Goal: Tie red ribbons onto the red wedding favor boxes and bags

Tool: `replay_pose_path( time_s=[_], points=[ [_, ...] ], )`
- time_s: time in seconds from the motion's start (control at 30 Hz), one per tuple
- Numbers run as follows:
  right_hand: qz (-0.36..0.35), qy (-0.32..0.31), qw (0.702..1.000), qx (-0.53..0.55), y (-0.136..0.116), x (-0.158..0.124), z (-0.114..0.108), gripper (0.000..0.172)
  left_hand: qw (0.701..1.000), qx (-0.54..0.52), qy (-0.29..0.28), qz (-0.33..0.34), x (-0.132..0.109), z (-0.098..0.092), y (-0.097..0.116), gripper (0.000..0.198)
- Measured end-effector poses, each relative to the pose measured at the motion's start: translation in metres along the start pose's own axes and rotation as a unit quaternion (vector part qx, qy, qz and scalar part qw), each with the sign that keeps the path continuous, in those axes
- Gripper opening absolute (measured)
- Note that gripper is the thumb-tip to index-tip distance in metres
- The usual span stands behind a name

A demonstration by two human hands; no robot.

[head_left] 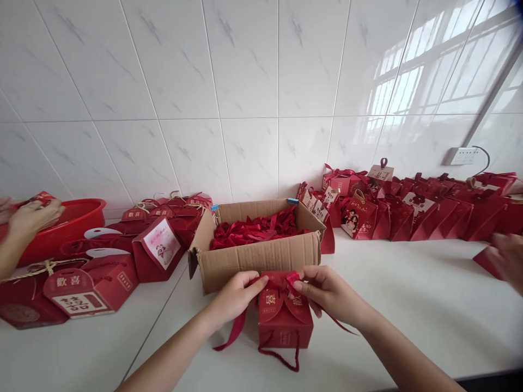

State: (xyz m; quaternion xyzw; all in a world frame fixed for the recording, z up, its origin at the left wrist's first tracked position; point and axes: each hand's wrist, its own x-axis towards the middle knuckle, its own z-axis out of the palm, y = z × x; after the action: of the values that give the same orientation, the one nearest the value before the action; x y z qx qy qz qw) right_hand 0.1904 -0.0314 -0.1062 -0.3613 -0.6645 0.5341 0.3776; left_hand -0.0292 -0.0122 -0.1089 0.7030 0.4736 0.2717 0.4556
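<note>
A red gift box (285, 329) with gold characters stands on the white counter in front of me, its twisted cord handle hanging down the near side. Dark red ribbon (236, 329) crosses its top, one tail trailing left and another right. My left hand (241, 291) pinches the ribbon at the box's top left edge, thumb and forefinger together. Opposite it, my right hand (321, 288) is closed on a ribbon loop (292, 279) above the top. Just behind the gift box sits an open cardboard box (257, 267) heaped with loose red ribbons (255, 231).
Several red gift boxes (92, 286) with cord handles crowd the left, beside a red basin (84, 215). Many slanted red boxes (412, 215) line the wall at right. Other people's hands show at the left (35, 215) and, blurred, at the right edge (509, 258).
</note>
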Motion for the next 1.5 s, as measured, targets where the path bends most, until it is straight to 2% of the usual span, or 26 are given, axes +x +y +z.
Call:
replay_pose_path(
  time_s=[0.13,0.23,0.33,0.4,0.5,0.6,0.67,0.7,0.77,0.83,0.9,1.0,1.1,1.27,1.4,1.47,1.5],
  points=[
    [0.015,0.007,1.0,-0.022,0.001,-0.004,-0.004,0.034,1.0,-0.009,0.001,0.011,-0.001,-0.004,0.001,0.038],
    [0.039,0.047,0.998,-0.03,-0.002,-0.003,0.002,0.029,0.999,0.015,0.029,0.034,-0.006,-0.007,0.008,0.033],
    [0.048,0.109,0.989,-0.086,-0.009,0.003,0.012,0.02,0.984,0.123,0.06,0.115,-0.016,-0.01,0.027,0.023],
    [0.036,0.131,0.981,-0.14,-0.014,0.008,0.016,0.018,0.954,0.228,0.048,0.186,-0.022,-0.012,0.045,0.018],
    [-0.001,0.08,0.978,-0.193,-0.02,0.013,0.016,0.016,0.901,0.34,-0.003,0.269,-0.022,-0.015,0.07,0.022],
    [-0.04,-0.022,0.982,-0.185,-0.022,0.013,0.011,0.012,0.879,0.365,-0.039,0.304,-0.011,-0.017,0.083,0.021],
    [-0.048,-0.054,0.985,-0.157,-0.021,0.012,0.009,0.014,0.875,0.372,-0.046,0.307,0.001,-0.018,0.085,0.016],
    [-0.048,-0.052,0.987,-0.144,-0.019,0.011,0.008,0.02,0.871,0.381,-0.03,0.309,0.006,-0.018,0.083,0.014],
    [-0.045,-0.024,0.991,-0.127,-0.017,0.011,0.009,0.033,0.859,0.403,0.056,0.311,0.015,-0.018,0.075,0.01],
    [-0.038,0.0,0.993,-0.115,-0.014,0.01,0.011,0.039,0.843,0.42,0.162,0.295,0.021,-0.019,0.062,0.013],
    [-0.031,0.004,0.994,-0.106,-0.013,0.009,0.012,0.039,0.835,0.433,0.215,0.264,0.023,-0.024,0.046,0.017],
    [-0.029,-0.002,0.995,-0.099,-0.012,0.005,0.011,0.038,0.835,0.455,0.214,0.223,0.023,-0.033,0.025,0.017],
    [-0.039,0.002,0.994,-0.105,-0.01,0.003,0.011,0.037,0.835,0.465,0.216,0.2,0.031,-0.042,0.012,0.016],
    [-0.038,0.019,0.992,-0.121,-0.005,0.006,0.015,0.039,0.839,0.438,0.262,0.188,0.07,-0.053,0.009,0.019],
    [-0.042,0.04,0.99,-0.129,-0.006,0.009,0.017,0.04,0.852,0.376,0.322,0.172,0.089,-0.047,0.016,0.032],
    [-0.04,0.044,0.991,-0.122,-0.007,0.01,0.017,0.04,0.87,0.337,0.317,0.167,0.082,-0.037,0.022,0.033],
    [-0.039,0.045,0.991,-0.116,-0.007,0.01,0.017,0.039,0.885,0.318,0.296,0.167,0.075,-0.031,0.025,0.032]
  ],
)
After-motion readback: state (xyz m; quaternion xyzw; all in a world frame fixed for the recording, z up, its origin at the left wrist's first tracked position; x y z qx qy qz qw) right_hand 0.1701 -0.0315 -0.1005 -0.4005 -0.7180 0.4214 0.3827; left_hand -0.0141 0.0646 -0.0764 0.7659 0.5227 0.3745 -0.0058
